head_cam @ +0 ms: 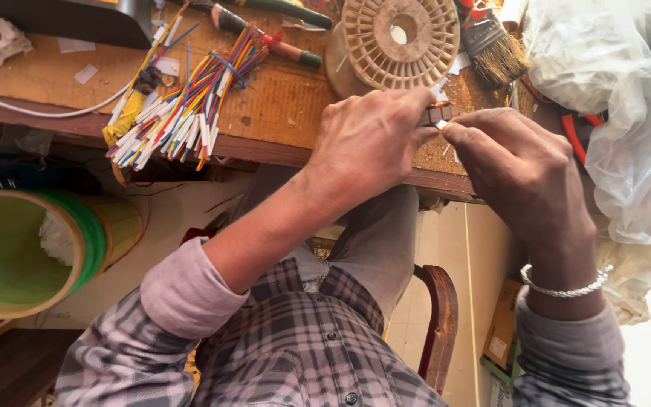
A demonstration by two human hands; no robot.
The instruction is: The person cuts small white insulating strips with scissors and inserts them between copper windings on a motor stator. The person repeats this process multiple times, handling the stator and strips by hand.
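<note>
Going left to right: green-lined cardboard drum (16,252) sits below the workbench (280,105), off its front left. On the bench near the front edge, a bundle of coloured wire offcuts (182,105), loosely tied; light, floppy, would splay if grabbed anywhere but the tie. My left hand (367,143) and right hand (521,169) are together at the front edge, mid-right, both pinching a small dark component (437,114) between fingertips. Judging by size it's light, stiff, easy to drop; best held by its side faces, as I have it. Can't tell what the white bit at its tip is. Behind the hands, a cream plastic spool (399,38) lies flat, then a paintbrush (491,45). Far right, a crumpled clear plastic bag (619,98) overhangs the bench's right end. No legible labels; small cardboard box (502,324) on the floor, right.
</note>
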